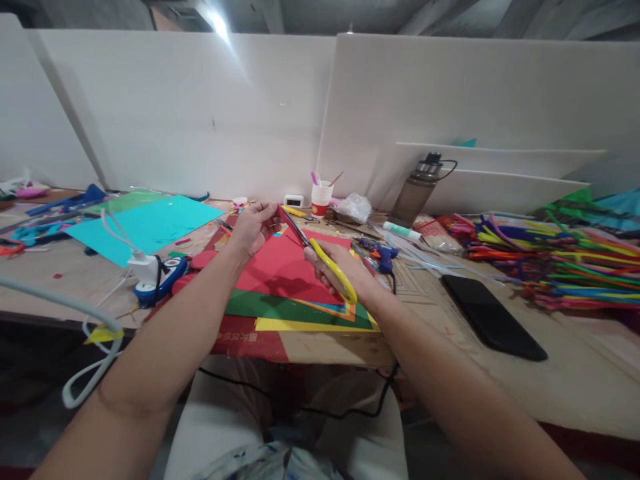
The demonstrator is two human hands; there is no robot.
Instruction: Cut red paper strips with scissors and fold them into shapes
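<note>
Yellow-handled scissors (334, 268) are gripped in my right hand (353, 264), with the blades pointing away and up to the left. My left hand (253, 228) pinches a small piece of red paper (283, 215) between thumb and fingers. The blade tips meet that piece or lie right beside it; whether they are cutting into it I cannot tell. Below both hands lies a red sheet of paper (273, 267), on top of a green sheet (257, 305) and a yellow sheet (310, 325).
A blue glue gun (384, 256), a black phone (493, 317) and bundled pipe cleaners (590, 260) lie to the right. Behind stand a paper cup (321, 198) and a bottle (415, 193). Leftward are a turquoise sheet (150, 223) and a power strip (160, 280) with cables.
</note>
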